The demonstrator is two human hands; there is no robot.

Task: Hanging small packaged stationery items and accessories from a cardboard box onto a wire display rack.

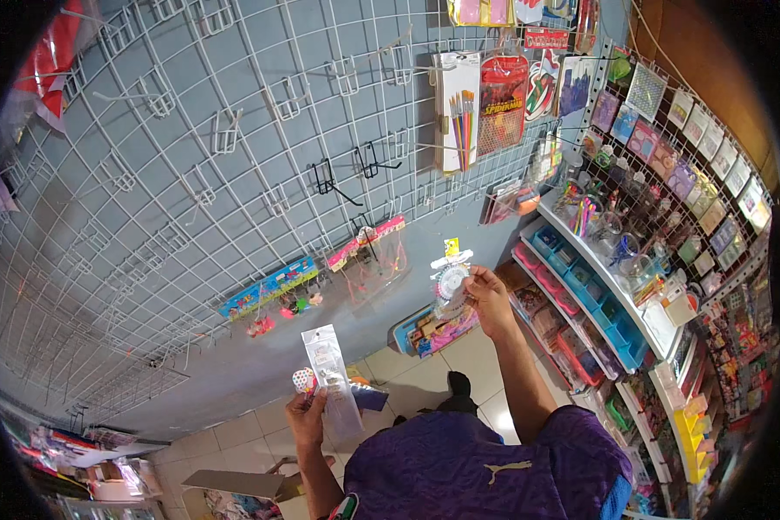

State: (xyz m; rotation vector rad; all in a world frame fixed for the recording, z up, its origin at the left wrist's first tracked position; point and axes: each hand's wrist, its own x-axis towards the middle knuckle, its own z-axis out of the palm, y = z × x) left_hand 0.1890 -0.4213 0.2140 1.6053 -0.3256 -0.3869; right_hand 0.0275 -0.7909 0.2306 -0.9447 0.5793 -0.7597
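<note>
My left hand (307, 416) pinches a narrow clear and white plastic packet (331, 377) that bears writing. A small polka-dotted item (304, 379) and a dark blue packet (368, 396) show beside it; whether the same fingers hold these is unclear. Raised to the right, my right hand (489, 296) grips the edge of a round wheel of pearl-headed pins (454, 281) in clear wrapping. Just above the wheel are a white piece and a yellow tag (452, 246). Behind both hands stands a grey-blue wall with a white wire grid panel (266, 130).
Hooks jut from the grid, including black ones (325, 179). Packs of paintbrushes (461, 123) and a red pouch (504, 104) hang there. Stocked shelves with blue bins (585, 286) line the right. On the tiled floor are a blue tray (403, 335) and an open cardboard box (234, 482).
</note>
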